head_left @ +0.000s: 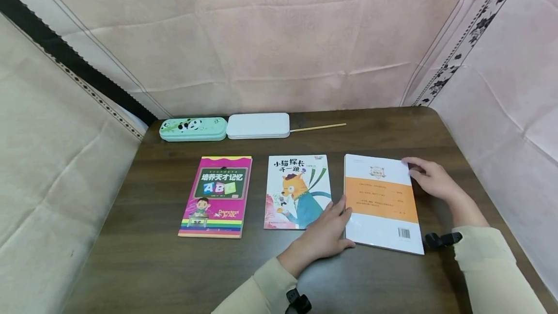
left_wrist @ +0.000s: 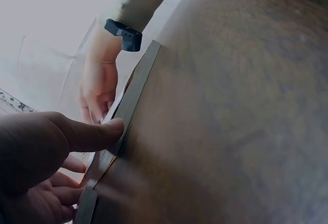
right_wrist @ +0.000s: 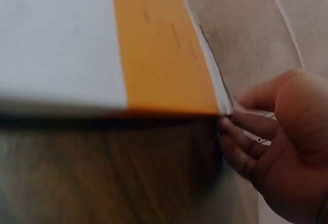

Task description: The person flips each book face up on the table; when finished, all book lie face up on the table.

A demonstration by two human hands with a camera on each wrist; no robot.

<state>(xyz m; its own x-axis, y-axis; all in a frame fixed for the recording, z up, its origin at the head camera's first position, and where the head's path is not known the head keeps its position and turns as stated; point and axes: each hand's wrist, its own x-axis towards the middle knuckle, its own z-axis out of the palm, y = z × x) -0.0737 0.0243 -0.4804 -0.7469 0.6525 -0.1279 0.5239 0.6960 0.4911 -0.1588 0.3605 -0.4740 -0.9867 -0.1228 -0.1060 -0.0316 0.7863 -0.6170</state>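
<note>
Wooden worktop (head_left: 131, 265), pale cloth (head_left: 279, 52) behind. Orange-banded book (head_left: 381, 200) lies right of the cat-cover book (head_left: 297, 190). My right hand (head_left: 433, 179) pinches its far right corner; my left hand (head_left: 324, 234), fingers spread, meets its left edge. Judged step: squaring it up; next calls for light, even pressure

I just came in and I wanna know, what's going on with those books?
A person has both hands on the white-and-orange book, barcode facing up. The left hand touches its lower left edge; the right hand is at its top right corner. The cat picture book and the pink ABC book lie to its left. Behind are a panda pencil case, a white case and a thin stick.
</note>
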